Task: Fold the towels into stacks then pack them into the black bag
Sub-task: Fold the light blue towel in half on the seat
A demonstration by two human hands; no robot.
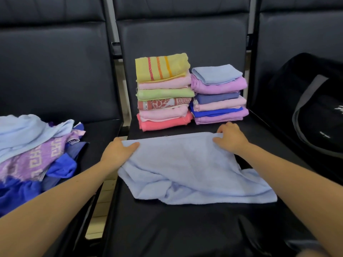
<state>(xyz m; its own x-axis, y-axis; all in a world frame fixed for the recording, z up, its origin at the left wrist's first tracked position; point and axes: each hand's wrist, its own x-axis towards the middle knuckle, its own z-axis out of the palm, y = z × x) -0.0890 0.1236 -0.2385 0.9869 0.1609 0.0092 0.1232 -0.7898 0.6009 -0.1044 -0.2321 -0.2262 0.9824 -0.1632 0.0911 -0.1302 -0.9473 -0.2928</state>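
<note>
Head view: a soft, nubby pale blue towel (pixel 187 164) lies on the smooth black padded seat (pixel 167 229) of the middle chair, its far edge pulled straight, its near part rumpled into loose folds. The left hand (pixel 116 152) pinches the far left corner, thumb on top and fingers curled under; the right hand (pixel 231 137) has its grip clamped on the far right corner the same way. Just beyond the towel stand two neat stacks of folded terry towels, rectangular and flat: the left stack (pixel 164 93) topped by a yellow one with orange stripes, the right stack (pixel 219 95) in lilac, pink and blues. On the left seat lies a crumpled heap of unfolded towels (pixel 35 149). The black bag (pixel 315 112), with a grey strap, sits on the right seat.
</note>
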